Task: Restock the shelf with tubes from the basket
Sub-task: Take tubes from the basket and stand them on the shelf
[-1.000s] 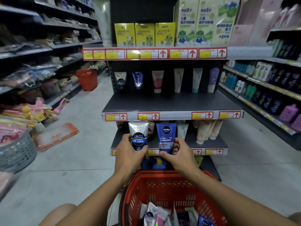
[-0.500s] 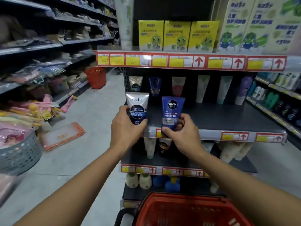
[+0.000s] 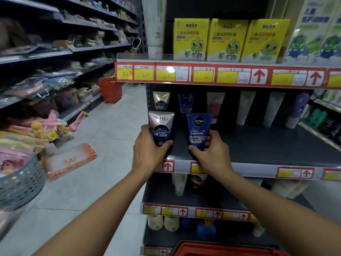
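My left hand (image 3: 147,150) grips a silver and navy Softto tube (image 3: 161,126), held upright over the front left of the dark middle shelf (image 3: 258,150). Beside it, my right hand (image 3: 212,152) holds a blue Nivea Men tube (image 3: 199,129), also upright above the shelf's front edge. Matching Softto (image 3: 161,100) and Nivea (image 3: 186,102) tubes stand at the back of the same shelf, directly behind the held ones. Only the rim of the red basket (image 3: 221,249) shows at the bottom edge; its contents are out of view.
More tubes (image 3: 247,108) line the back of the shelf to the right. Yellow boxes (image 3: 227,39) fill the shelf above. Lower shelves hold bottles (image 3: 163,222). To the left lie an aisle floor, a grey basket (image 3: 20,185), a flat orange pack (image 3: 70,159) and a far red basket (image 3: 110,89).
Both hands have risen from above the basket up to the middle shelf, carrying the two tubes. The view has closed in on the shelf and the basket has dropped almost out of frame.
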A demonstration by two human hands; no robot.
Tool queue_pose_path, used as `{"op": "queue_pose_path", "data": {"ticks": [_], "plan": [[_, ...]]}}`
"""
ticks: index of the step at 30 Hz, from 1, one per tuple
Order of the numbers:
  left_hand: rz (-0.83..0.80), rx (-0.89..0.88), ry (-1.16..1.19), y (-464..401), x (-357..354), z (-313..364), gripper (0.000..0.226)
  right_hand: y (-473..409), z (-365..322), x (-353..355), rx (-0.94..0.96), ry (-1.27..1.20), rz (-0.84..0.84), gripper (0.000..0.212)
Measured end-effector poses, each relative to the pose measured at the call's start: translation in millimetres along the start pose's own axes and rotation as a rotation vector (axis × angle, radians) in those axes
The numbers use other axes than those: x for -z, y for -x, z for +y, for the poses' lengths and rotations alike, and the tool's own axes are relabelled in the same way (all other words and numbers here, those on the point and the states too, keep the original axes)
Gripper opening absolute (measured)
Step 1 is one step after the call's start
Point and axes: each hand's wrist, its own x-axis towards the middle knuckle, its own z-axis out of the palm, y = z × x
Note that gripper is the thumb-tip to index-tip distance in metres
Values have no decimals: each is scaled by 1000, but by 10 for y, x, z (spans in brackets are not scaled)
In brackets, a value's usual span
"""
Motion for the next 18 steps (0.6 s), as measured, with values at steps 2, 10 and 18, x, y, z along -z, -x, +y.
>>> {"op": "queue_pose_path", "data": {"ticks": [2, 10, 18], "plan": [[16, 5, -28, 12, -22, -48, 87, -7, 39, -8, 8, 75, 12, 64], [-98, 110, -246, -306, -95, -70, 70, -307, -55, -80, -92, 348, -173, 47], [-120, 113, -250, -858, -377, -113, 71, -894, -11, -401, -139, 308, -164, 57]]}}
